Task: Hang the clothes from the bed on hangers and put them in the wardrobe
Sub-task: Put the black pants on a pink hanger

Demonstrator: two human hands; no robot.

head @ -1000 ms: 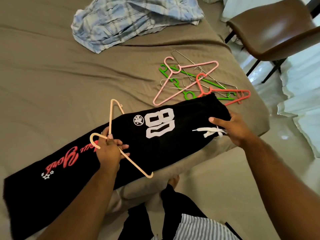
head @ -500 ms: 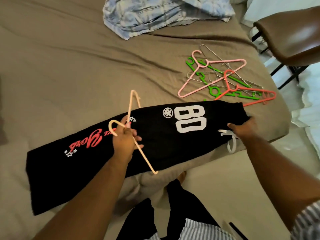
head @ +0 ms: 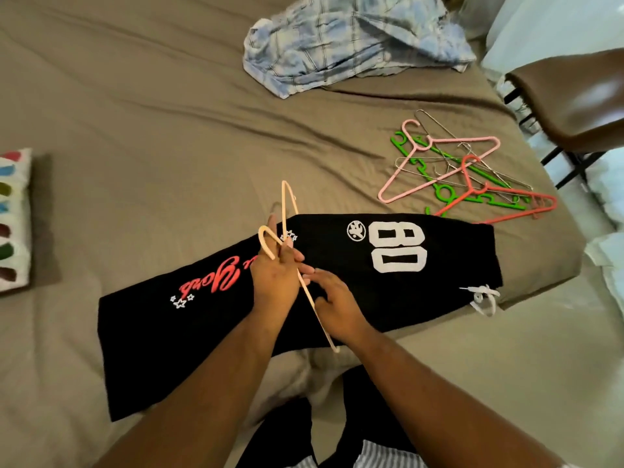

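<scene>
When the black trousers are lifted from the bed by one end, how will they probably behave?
The black trousers will likely hang limp: they lie flat and follow the edge of the bed. They seem light enough for the thin peach hanger in the left hand. The white drawstring dangles, so it may snag.

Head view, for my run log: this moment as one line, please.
left grip: holds cream hanger | right grip: open beside hanger | black trousers: flat on bed
</scene>
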